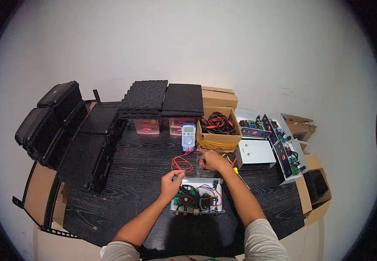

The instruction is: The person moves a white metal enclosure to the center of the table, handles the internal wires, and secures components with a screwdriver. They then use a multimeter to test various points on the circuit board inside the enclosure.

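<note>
Standing nearby rn: the person's L hand [170, 186] is at the top-left corner of an open white metal case [195, 180] with a green circuit board [181, 199] and coloured wires inside. Thumb + fingertips are bent in close together; can't tell if there's anything tiny pinched there, or if the hand's actually touching the case. R hand [213, 161] is curled almost into a fist over a small clear plastic tray [203, 171], just past the case. Fingers mostly hidden, so idk if it's got hold of smth.

Case sits on the black wood-grain table [142, 167], near edge toward the person. Behind: white-and-blue digital multimeter [189, 136] w/ red test leads [181, 164] looped beside the tray, plus a brown cardboard box [219, 138] of red + black cables [218, 122].

Re: labels, the multimeter's dial markings [189, 140] are too small to read, same w/ the printing on the dark front panels [283, 159] at right.
</note>
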### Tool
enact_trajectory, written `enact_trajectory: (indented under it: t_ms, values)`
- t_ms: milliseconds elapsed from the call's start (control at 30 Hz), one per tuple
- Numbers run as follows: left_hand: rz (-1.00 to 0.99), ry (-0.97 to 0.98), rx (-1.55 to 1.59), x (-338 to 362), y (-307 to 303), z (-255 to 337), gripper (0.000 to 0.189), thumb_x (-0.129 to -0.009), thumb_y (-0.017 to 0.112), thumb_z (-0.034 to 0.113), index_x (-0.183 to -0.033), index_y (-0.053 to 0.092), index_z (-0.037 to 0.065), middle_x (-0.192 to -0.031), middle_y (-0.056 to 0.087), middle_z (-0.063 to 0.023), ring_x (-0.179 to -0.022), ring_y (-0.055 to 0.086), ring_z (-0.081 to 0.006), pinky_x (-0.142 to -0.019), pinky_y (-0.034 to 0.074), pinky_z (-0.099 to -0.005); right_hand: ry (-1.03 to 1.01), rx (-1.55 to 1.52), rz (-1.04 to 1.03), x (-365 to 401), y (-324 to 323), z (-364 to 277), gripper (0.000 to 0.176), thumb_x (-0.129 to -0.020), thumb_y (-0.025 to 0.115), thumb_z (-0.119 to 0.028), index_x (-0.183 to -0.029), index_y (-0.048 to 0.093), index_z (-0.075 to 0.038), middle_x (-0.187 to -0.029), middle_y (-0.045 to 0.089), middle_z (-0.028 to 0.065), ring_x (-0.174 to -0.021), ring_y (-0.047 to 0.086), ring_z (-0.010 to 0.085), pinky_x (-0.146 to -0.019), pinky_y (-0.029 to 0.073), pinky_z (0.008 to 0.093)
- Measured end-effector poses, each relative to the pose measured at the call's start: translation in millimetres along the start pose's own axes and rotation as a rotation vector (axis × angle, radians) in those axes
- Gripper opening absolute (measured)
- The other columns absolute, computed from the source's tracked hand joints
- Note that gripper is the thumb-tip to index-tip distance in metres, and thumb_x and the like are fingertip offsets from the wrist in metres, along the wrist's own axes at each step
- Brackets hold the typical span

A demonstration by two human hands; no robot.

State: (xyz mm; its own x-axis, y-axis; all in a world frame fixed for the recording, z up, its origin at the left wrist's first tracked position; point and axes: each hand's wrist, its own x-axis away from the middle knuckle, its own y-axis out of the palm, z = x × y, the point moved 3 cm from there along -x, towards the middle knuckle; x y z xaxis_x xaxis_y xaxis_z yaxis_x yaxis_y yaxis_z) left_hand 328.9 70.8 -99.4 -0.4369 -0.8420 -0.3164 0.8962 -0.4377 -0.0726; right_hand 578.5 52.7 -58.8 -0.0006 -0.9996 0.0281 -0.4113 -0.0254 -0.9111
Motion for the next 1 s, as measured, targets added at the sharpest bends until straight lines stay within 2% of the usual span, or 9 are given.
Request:
enact_trajectory:
  t_ms: [233, 433, 733, 833, 933, 1000]
  values:
    - [-0.005, -0.009, 0.013, -1, 0, -12, 0.018, -0.099, 0.073, 0.012, -0.111, 0.077, 0.000, -0.096, 0.079, -0.0075, -0.091, 0.072, -0.0135, -0.085, 0.056, -0.0304, -0.002, 0.032, -0.004, -4, 4, 4, 0.009, -0.080, 0.075, -0.011, -0.087, 0.078, -0.006, -0.086, 0.078, 0.0158, -0.082, 0.075, 0.0331, -0.078, 0.059, 0.0434]
    - [-0.012, -0.004, 0.033, -1, 1, -12, 0.018, -0.099, 0.072, 0.012, -0.112, 0.077, -0.001, -0.096, 0.078, -0.0079, -0.090, 0.072, -0.0135, -0.084, 0.056, -0.0304, 0.059, 0.036, -0.077, -7, 4, -1, 0.013, -0.076, 0.079, -0.013, -0.087, 0.078, -0.006, -0.087, 0.078, 0.0158, -0.084, 0.076, 0.0323, -0.079, 0.059, 0.0449]
    - [0.003, 0.001, 0.005, -1, 0, -10, 0.019, -0.098, 0.074, 0.013, -0.111, 0.077, -0.001, -0.096, 0.079, -0.0074, -0.092, 0.071, -0.0133, -0.085, 0.055, -0.0303, -0.002, -0.061, -0.068, -8, 6, 2, 0.011, -0.078, 0.077, -0.012, -0.087, 0.078, -0.005, -0.087, 0.078, 0.0162, -0.083, 0.075, 0.0337, -0.079, 0.059, 0.0449]
    - [0.006, -0.005, 0.016, -1, 1, -16, 0.019, -0.097, 0.075, 0.013, -0.111, 0.077, 0.000, -0.097, 0.079, -0.0079, -0.092, 0.071, -0.0133, -0.085, 0.055, -0.0305, -0.023, 0.012, -0.016, -12, 10, 3, 0.011, -0.078, 0.077, -0.012, -0.087, 0.078, -0.005, -0.086, 0.078, 0.0163, -0.084, 0.075, 0.0332, -0.079, 0.059, 0.0448]
    - [0.007, 0.001, 0.035, -1, 2, -16, 0.020, -0.097, 0.075, 0.014, -0.111, 0.078, 0.000, -0.099, 0.079, -0.0088, -0.093, 0.072, -0.0138, -0.085, 0.055, -0.0308, 0.012, -0.064, -0.072, -12, 9, 4, 0.013, -0.076, 0.079, -0.014, -0.086, 0.077, -0.004, -0.086, 0.077, 0.0169, -0.083, 0.075, 0.0334, -0.080, 0.058, 0.0452]
    - [0.006, 0.004, 0.010, 0, 0, -14, 0.019, -0.097, 0.076, 0.014, -0.110, 0.077, 0.000, -0.100, 0.080, -0.0093, -0.093, 0.072, -0.0144, -0.086, 0.055, -0.0311, 0.026, -0.006, -0.081, -11, 8, -1, 0.014, -0.075, 0.080, -0.014, -0.085, 0.076, -0.005, -0.086, 0.077, 0.0172, -0.083, 0.075, 0.0343, -0.079, 0.058, 0.0455]
